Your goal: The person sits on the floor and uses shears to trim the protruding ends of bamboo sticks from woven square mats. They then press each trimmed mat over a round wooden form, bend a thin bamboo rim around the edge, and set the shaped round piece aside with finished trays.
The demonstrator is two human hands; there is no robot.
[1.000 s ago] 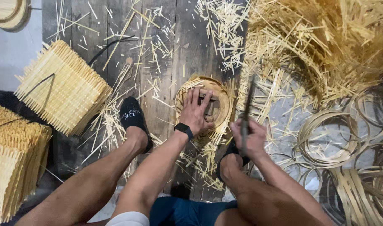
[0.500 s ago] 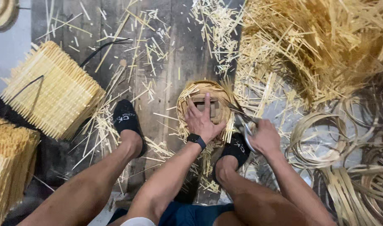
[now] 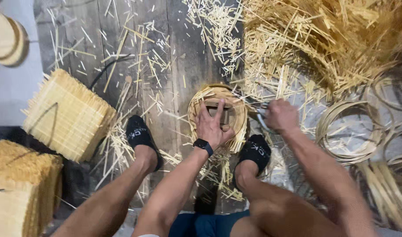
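So the biggest thing here is the huge heap of bamboo offcuts filling the top right, pale slivers thrown every way, and it spills out over the dark wooden floor in thinner scatter. Over on the left there are two stacks of square woven mats, one tilted on the planks and another block lower down at the frame edge, so a fair pile of flat weaving is already made. On the right, loose bamboo hoops lie in overlapping rings, with a bundle of long strips below them, all looking unused so far. The person sits with both legs stretched out, black socks on, and right between the feet is the small round woven tray, sitting on the floor on top of trimmings. The left hand is spread flat, fingers apart, pressing down on the tray's middle over what looks like a small block, wrist wearing a black watch. The right hand is closed into a fist on a thin dark blade or cutter just at the tray's right rim; the tool is too small and blurry to say exactly what kind. My read: the tray is already woven and rounded, and the edge is partway trimmed, since ragged strip ends poke out along the lower rim while the top arc looks cleaner. Hard to tell if a hoop is fitted yet.
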